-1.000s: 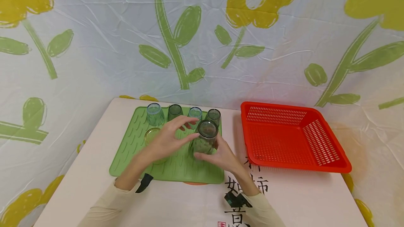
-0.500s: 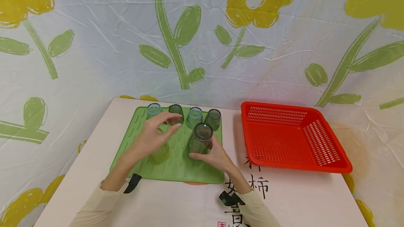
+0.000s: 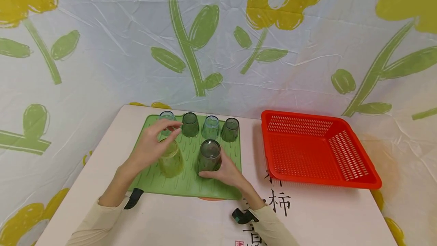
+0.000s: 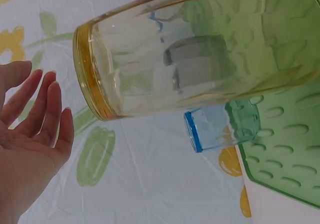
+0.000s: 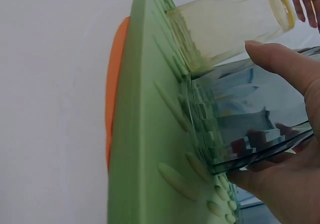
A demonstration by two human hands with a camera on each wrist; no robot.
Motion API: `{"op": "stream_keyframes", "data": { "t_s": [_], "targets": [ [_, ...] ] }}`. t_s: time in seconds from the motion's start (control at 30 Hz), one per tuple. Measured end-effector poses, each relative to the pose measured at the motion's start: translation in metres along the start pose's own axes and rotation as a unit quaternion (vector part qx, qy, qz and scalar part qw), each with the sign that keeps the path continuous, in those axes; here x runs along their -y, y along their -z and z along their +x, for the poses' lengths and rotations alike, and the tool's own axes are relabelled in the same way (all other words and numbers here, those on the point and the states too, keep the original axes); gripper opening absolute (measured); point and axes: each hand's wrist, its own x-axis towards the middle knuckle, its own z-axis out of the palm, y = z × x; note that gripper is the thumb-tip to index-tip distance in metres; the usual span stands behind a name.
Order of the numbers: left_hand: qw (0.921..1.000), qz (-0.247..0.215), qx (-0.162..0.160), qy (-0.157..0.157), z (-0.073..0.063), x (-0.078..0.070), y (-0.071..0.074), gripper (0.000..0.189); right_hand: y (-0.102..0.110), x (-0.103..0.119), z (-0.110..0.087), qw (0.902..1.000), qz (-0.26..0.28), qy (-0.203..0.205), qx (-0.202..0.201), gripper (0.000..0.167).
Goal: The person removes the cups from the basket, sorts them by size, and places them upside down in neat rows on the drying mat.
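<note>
My right hand [image 3: 228,171] grips a smoky grey drinking glass [image 3: 209,159] from its right side, thumb in front and fingers behind. In the right wrist view, the base of this grey glass [image 5: 260,114] is right at the ridged green mat [image 5: 145,134]. To its left stands a taller-looking yellow glass [image 3: 172,165], upright on the mat. My left hand [image 3: 149,145] hovers by the yellow rim, fingers loosely bent and holding nothing. The left wrist view shows a gap between these fingers and the yellow glass [image 4: 150,58].
Along the mat's back edge runs a row of smaller tumblers: a blue one [image 3: 165,115] partly behind my left hand, a dark grey one [image 3: 190,125], another blue one [image 3: 211,128] and another grey one [image 3: 230,130]. A red perforated basket [image 3: 321,179] stands on the table at right.
My right hand has brought the grey glass left and nearer, down to the mat's front row. My left hand has drawn away from it, leftward over the yellow glass.
</note>
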Motion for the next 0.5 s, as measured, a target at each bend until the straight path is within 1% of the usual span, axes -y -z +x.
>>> {"op": "stream_keyframes", "data": {
  "t_s": [0.17, 0.27, 0.37, 0.5],
  "targets": [
    [0.9998, 0.009, -0.001, 0.02, -0.004, 0.006, 0.006, 0.021, -0.003, -0.001, 0.001, 0.9999, 0.009, -0.01, 0.008, 0.109],
    [0.9993, 0.011, -0.006, 0.036, -0.006, 0.01, 0.009, 0.021, -0.002, -0.001, 0.001, 0.9997, 0.012, -0.008, 0.02, 0.112],
    [0.9988, 0.007, -0.007, 0.048, -0.008, 0.014, 0.012, 0.021, 0.002, 0.001, -0.001, 0.9994, 0.008, -0.007, 0.031, 0.112],
    [0.9987, 0.013, -0.009, 0.05, -0.009, 0.018, 0.017, 0.022, 0.012, 0.005, -0.005, 0.999, -0.01, -0.017, 0.04, 0.107]
  ]
}}
